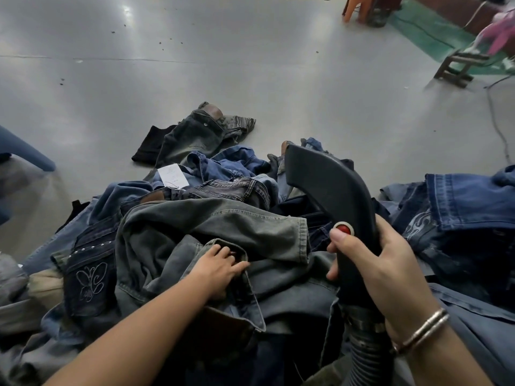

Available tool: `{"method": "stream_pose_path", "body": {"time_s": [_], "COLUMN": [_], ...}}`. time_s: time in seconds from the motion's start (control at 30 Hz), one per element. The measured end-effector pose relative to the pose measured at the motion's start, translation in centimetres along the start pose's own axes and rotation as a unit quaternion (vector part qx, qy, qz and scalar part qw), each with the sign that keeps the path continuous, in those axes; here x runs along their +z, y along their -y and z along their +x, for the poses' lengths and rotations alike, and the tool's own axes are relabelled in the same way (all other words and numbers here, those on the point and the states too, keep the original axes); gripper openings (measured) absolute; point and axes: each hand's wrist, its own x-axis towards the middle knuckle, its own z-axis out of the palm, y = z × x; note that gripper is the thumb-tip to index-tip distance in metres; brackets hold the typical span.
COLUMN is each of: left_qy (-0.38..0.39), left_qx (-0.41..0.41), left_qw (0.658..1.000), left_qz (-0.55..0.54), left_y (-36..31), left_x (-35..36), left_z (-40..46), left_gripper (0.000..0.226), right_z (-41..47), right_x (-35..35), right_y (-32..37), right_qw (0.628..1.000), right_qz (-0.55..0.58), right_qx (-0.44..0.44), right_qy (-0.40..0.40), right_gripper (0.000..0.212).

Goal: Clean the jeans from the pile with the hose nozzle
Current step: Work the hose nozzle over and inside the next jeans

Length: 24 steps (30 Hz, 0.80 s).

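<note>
A heap of jeans (pixel 178 218) in blue, grey and black covers the near floor. On top lies a grey-green pair (pixel 223 227), crumpled, with its waistband toward me. My left hand (pixel 220 267) grips a fold of that pair near the waistband, fingers curled into the cloth. My right hand (pixel 381 260) grips the black curved hose nozzle (pixel 331 188), thumb beside its red button (pixel 343 228). The nozzle's mouth points away from me, above the pile. A ribbed grey hose (pixel 362 355) runs down from the handle.
One dark pair of jeans (pixel 192 135) lies apart on the grey floor (pixel 250 65) beyond the heap. A white tag (pixel 172 175) shows in the pile. A stool (pixel 459 65), orange legs (pixel 359 9) and a cable (pixel 498 126) are at the far right.
</note>
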Motion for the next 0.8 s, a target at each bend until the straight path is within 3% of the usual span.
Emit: {"method": "stream_pose_path", "body": {"time_s": [0.13,0.23,0.3,0.5,0.57,0.63,0.7,0.77,0.8], "left_qy": [-0.051,-0.073,-0.127,-0.344,-0.357,-0.343,-0.306,-0.227,-0.182], "left_qx": [0.088,0.130,0.149,0.133,0.130,0.058,-0.064,-0.169,-0.200], "left_qw": [0.995,0.989,0.979,0.912,0.877,0.850,0.872,0.898,0.890], "left_qz": [0.024,-0.013,-0.055,-0.181,-0.294,-0.397,-0.377,-0.337,-0.367], "left_y": [1.1,2.6,3.9,8.9,10.7,12.3,13.4,13.3,12.7], "left_x": [-1.7,-4.0,-6.4,-18.8,-22.9,-25.6,-26.7,-25.5,-24.1], "left_z": [-0.3,-2.0,-3.8,-10.5,-12.8,-14.3,-14.4,-14.0,-13.9], "left_gripper": [0.033,0.030,0.026,0.010,0.014,0.014,0.012,0.023,0.028], "right_z": [0.5,0.6,0.5,-0.4,-0.6,-0.7,-0.9,-1.1,-1.2], "right_x": [-0.4,-0.7,-0.8,-1.0,-1.3,-1.7,-2.2,-2.7,-3.0], "right_y": [-0.4,-0.6,-0.5,0.8,1.2,1.5,1.8,1.9,1.8], "right_qw": [1.000,0.999,0.999,0.995,0.992,0.990,0.988,0.988,0.989], "right_qz": [-0.005,0.001,0.017,0.082,0.099,0.112,0.119,0.125,0.122], "right_qx": [-0.006,-0.016,-0.016,-0.025,-0.032,-0.030,-0.027,-0.020,-0.016], "right_qy": [-0.027,-0.037,-0.043,-0.052,-0.065,-0.081,-0.091,-0.090,-0.084], "right_gripper": [0.023,0.011,0.009,0.008,0.008,0.009,0.012,0.013,0.013]}}
